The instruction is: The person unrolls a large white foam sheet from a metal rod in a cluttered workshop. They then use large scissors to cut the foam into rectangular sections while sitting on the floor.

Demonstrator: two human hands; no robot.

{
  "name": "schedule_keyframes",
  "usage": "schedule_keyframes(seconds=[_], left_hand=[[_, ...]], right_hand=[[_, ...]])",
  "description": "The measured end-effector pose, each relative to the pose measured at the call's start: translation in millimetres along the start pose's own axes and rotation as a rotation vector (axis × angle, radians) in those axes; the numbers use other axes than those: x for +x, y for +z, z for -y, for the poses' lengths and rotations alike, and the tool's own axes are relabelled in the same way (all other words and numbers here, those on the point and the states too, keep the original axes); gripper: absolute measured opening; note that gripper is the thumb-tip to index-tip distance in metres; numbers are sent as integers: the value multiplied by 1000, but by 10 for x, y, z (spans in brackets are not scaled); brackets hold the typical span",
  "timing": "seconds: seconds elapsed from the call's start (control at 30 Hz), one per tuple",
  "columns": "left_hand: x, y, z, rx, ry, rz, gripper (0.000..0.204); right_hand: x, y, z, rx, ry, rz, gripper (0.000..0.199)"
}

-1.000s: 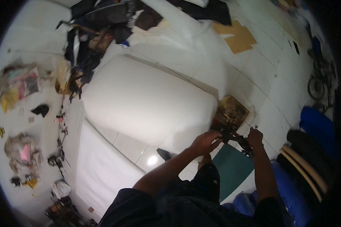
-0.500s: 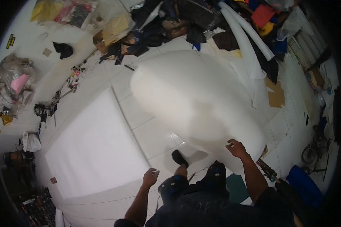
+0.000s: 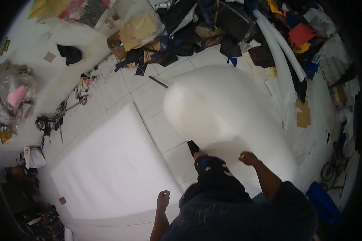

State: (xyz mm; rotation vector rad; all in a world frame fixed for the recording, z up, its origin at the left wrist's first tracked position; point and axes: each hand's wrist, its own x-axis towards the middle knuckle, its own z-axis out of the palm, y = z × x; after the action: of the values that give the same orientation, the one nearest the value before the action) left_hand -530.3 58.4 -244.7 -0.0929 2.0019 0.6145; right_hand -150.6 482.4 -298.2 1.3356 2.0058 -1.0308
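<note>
A large, thick white roll [image 3: 225, 104] of soft-looking material lies slantwise on the tiled floor ahead of me. A dark rod [image 3: 158, 82] sticks out at its far left end. A flat white sheet [image 3: 112, 168] is spread on the floor to the left. My left hand [image 3: 163, 199] hangs near the sheet's right edge, fingers loosely bent and slightly apart, nothing seen in it. My right hand [image 3: 248, 158] appears above the near part of the roll, its fingers curled together. Whether it holds anything or touches the roll, I cannot tell.
Dark cloth scraps [image 3: 181, 44] and cardboard [image 3: 140, 30] are heaped at the far wall. Narrow white rolls [image 3: 275, 44] lean at the far right. A blue bundle [image 3: 322, 203] lies at the near right. Tools and small items [image 3: 84, 86] line the left wall.
I have stepped forward, with one foot now close to the roll's side. My right hand's fingers have curled in more. The roll and sheet seem unmoved on the floor.
</note>
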Motion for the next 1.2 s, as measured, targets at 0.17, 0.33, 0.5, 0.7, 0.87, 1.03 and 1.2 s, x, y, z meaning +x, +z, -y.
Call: schedule_keyframes(seconds=[0.17, 0.33, 0.5, 0.7, 0.87, 1.03, 1.2], left_hand=[[553, -912, -519, -148, -159, -89, 37], [1307, -1646, -1702, -90, -121, -55, 38], [2714, -2540, -3062, 7, 7, 68, 35], [5009, -2939, -4739, 660, 573, 98, 27], [6223, -2070, -5887, 611, 539, 313, 27], [7114, -770, -6259, 558, 340, 504, 23], [7785, 426, -6231, 517, -150, 522, 44]], right_hand=[[1364, -943, 1869, 22, -118, -69, 45], [2558, -1753, 3562, 200, -248, -157, 40], [3664, -1928, 4352, 259, -40, -283, 47], [4394, -1428, 4406, -29, 277, -276, 85], [4758, -1440, 4453, -60, 414, -258, 105], [5180, -1293, 4350, -116, 486, -219, 108], [5211, -1206, 4287, 87, 431, -411, 76]])
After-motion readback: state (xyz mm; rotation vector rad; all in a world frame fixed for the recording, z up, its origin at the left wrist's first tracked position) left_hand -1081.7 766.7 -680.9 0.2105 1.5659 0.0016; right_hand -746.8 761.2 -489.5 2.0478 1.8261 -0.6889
